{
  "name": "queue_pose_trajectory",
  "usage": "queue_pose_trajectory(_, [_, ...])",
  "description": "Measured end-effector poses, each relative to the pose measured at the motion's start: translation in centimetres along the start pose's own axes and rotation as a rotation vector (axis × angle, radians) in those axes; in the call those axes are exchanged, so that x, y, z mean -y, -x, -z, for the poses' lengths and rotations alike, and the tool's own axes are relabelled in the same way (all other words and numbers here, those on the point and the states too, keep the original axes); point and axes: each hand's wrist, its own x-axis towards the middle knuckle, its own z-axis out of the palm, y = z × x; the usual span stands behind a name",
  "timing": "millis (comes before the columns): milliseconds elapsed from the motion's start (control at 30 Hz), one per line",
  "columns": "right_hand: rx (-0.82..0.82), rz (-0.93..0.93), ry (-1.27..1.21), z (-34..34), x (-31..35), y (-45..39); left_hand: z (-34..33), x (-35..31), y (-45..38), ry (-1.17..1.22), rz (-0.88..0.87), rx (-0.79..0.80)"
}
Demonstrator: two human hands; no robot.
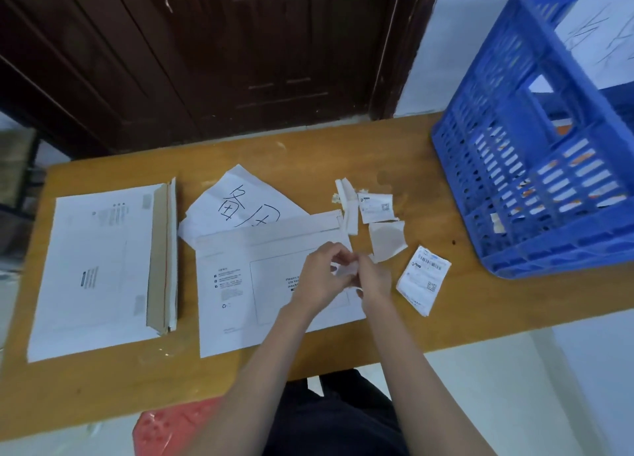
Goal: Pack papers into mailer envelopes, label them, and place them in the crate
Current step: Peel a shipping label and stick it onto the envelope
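A white mailer envelope point(260, 284) lies flat in the middle of the table, its flap toward the far side. Above its right part, my left hand point(320, 277) and my right hand point(372, 278) meet and both pinch a small white label point(344, 269) between their fingertips. Papers with handwritten characters point(240, 205) stick out from behind the envelope. A stack of more mailer envelopes point(99, 266) lies at the left. The blue crate point(535, 167) stands at the right with envelopes inside.
A printed label point(423, 278) lies right of my hands. Torn backing scraps and another label piece point(374, 208) lie behind it. The wooden table point(343, 153) ends near a dark door. A red stool point(171, 424) is below the front edge.
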Motion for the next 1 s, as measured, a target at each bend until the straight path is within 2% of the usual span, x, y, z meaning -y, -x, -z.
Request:
queue_pose_trajectory(167, [0.087,-0.007,0.034,-1.4,-0.6,0.7,1.1,1.0,0.8,0.068,0.013,-0.097])
queue_pose_trajectory(467, [0.236,-0.081,0.058,-2.8,-1.3,1.6,2.8,2.7,1.8,0.107,0.131,-0.175])
queue_pose_trajectory(567, [0.240,-0.098,0.057,-3.4,-1.1,1.6,3.4,2.9,2.1,0.126,0.154,-0.147])
queue_pose_trajectory(833, [0.297,-0.187,0.096,-4.0,-1.1,1.7,4.0,3.6,2.5,-0.013,0.170,-0.039])
queue_pose_trajectory(1000, [0.359,-0.210,0.143,-3.5,-0.9,1.7,4.7,4.5,2.6,0.145,0.197,-0.114])
